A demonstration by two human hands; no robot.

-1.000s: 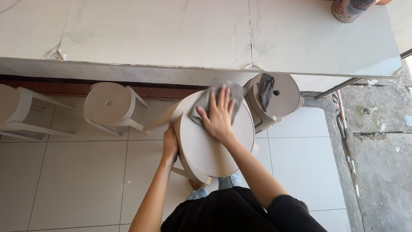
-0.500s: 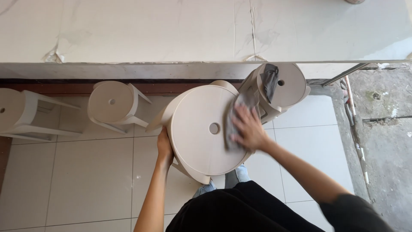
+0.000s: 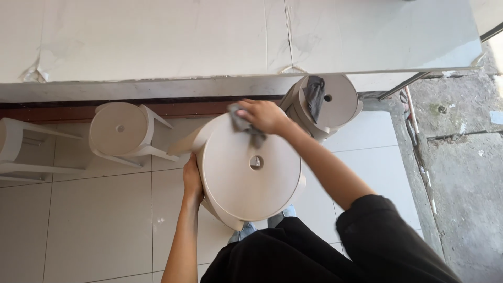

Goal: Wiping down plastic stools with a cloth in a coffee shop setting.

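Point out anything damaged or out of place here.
The pale covering on the counter is torn and peeling at its left edge and cracked near the middle front. A second grey cloth lies draped over the stacked stools.

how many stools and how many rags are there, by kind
round beige stools: 4 (one held, one with a rag on it, one lying by the wall, one cut off at the left edge)
grey rags: 2 (one under the right hand, one draped)
total: 6
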